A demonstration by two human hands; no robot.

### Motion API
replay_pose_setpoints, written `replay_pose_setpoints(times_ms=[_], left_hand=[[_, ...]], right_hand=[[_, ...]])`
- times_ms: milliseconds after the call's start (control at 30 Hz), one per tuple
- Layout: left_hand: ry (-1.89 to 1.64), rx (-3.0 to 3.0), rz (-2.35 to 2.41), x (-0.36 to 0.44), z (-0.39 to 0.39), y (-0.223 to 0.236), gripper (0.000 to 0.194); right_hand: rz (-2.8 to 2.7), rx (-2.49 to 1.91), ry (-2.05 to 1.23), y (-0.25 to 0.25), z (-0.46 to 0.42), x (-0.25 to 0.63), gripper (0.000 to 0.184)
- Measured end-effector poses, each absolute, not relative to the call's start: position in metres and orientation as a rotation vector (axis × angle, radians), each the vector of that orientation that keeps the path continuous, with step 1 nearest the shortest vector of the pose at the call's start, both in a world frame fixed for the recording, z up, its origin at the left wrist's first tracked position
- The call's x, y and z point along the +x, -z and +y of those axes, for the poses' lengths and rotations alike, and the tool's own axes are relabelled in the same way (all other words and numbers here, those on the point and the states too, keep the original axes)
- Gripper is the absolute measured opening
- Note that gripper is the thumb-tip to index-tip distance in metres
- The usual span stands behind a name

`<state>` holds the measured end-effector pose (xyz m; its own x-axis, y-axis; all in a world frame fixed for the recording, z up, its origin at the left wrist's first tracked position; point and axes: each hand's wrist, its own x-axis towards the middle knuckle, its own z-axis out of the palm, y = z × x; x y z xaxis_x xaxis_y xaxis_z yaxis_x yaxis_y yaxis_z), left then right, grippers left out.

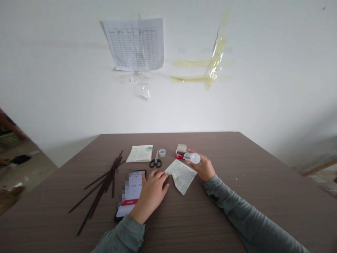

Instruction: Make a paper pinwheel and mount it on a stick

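Observation:
My right hand (206, 168) is closed around a small translucent bottle (194, 158), which tilts to the left above the table. Under and left of it lies a creased sheet of printed paper (183, 175). The fingers of my left hand (154, 186) are spread and rest at the paper's left corner. Partly beneath my left wrist is a phone (131, 191) with a lit screen showing a timer. Just beyond the bottle stands an opened small red-and-white box (180, 153) with small dark items inside.
Black-handled scissors (155, 162) and a small translucent cap (162, 153) lie beyond my left hand. A folded stack of printed paper (139, 153) sits behind the phone. Several thin dark sticks (105, 181) are heaped at the left. A wall (200, 112) borders the table's far edge.

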<state>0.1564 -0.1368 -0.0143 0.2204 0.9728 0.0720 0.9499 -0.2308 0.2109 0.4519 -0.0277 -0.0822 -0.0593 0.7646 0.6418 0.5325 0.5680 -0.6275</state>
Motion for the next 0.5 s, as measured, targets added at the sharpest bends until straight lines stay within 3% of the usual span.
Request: replay_pose_setpoints(times_ms=[100,233,500], left_hand=[[-0.298,2.367,1.858,0.155,-0.136,0.018,0.053],[-0.306,2.375,1.84,0.155,-0.135,0.022,0.056],[-0.344,2.421,1.834,0.156,-0.134,0.026,0.049]], right_hand=[[-1.735,-1.122,-0.238,0.083,-0.027,0.45,0.028],[-1.772,-1.124,-0.175,0.086,-0.025,0.445,0.032],[-1.941,-1.069,-0.138,0.09,-0.031,0.432,0.023]])
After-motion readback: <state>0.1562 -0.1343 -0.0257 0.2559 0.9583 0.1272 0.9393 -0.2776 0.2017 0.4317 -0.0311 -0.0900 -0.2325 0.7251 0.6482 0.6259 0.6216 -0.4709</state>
